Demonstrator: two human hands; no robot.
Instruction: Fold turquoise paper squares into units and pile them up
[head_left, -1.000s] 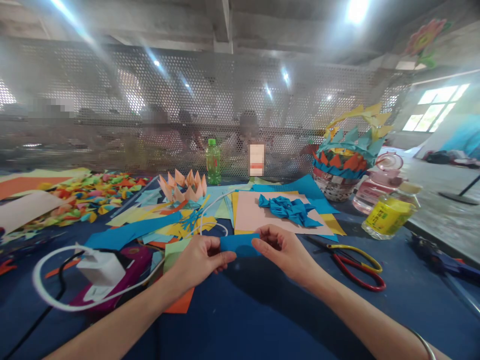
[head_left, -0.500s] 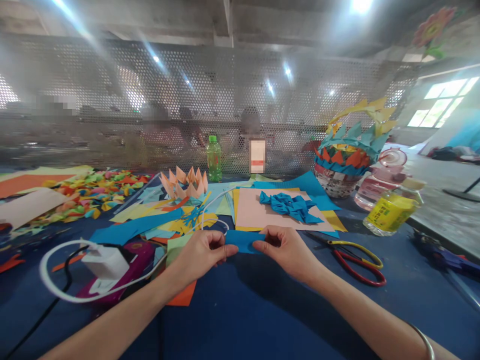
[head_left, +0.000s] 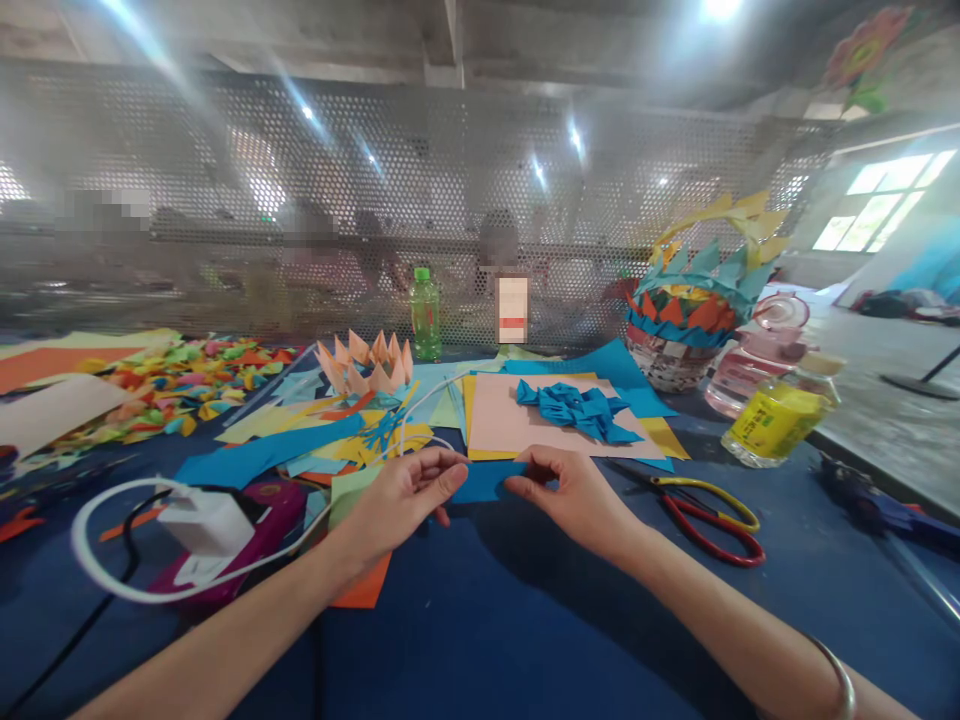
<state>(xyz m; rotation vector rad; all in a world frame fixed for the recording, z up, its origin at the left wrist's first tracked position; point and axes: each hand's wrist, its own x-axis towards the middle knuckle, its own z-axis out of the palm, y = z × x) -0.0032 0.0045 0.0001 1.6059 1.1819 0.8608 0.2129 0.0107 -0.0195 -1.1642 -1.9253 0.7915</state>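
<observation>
A small blue strip of paper (head_left: 481, 482) is stretched between my two hands, above the dark blue table. At its left end my left hand (head_left: 420, 485) grips it, thumb on top and fingers behind, partly hidden. My right hand (head_left: 559, 490) pinches the other end between thumb and fingers. Just beyond lie folded blue paper pieces (head_left: 577, 408) in a heap on pale pink sheets (head_left: 495, 420). Scissors (head_left: 712, 520) with red and yellow handles rest to the right of my right hand.
A purple power strip (head_left: 259, 535) with a white charger (head_left: 206, 520) and cables lies left. Farther back stand a peach folded-paper ring (head_left: 367, 370), a green bottle (head_left: 425, 315), a paper basket (head_left: 675, 355) and a yellow-labelled bottle (head_left: 776, 420). A perforated metal screen (head_left: 375, 170) rises behind.
My left hand has shifted slightly right along the paper, its thumb now turned upward and farther over the strip. My right hand keeps its pinch. The whole view has shifted slightly.
</observation>
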